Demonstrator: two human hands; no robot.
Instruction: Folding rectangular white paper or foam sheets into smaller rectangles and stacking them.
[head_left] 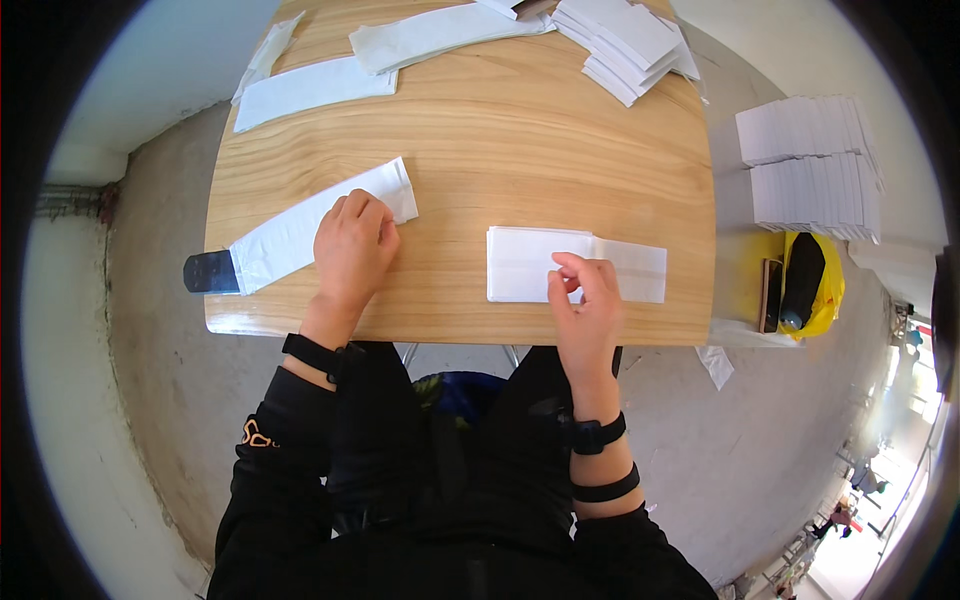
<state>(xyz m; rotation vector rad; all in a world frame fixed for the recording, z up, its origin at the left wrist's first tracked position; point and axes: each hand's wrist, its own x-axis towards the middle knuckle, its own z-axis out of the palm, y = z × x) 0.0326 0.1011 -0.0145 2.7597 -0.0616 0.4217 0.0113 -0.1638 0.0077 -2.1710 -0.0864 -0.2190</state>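
Note:
My left hand (352,247) lies palm down on a long white paper sleeve (290,235) with a dark flat piece (210,272) sticking out of its left end over the table edge. My right hand (585,300) pinches the near edge of a folded white paper piece (530,263) near the front of the wooden table (500,150). Both hands rest on the tabletop, about a hand's width apart.
Long white paper strips (310,88) lie at the back left and a heap of folded white pieces (630,45) at the back right. Right of the table stand stacks of white paper (810,165) and a yellow bag with dark items (805,280).

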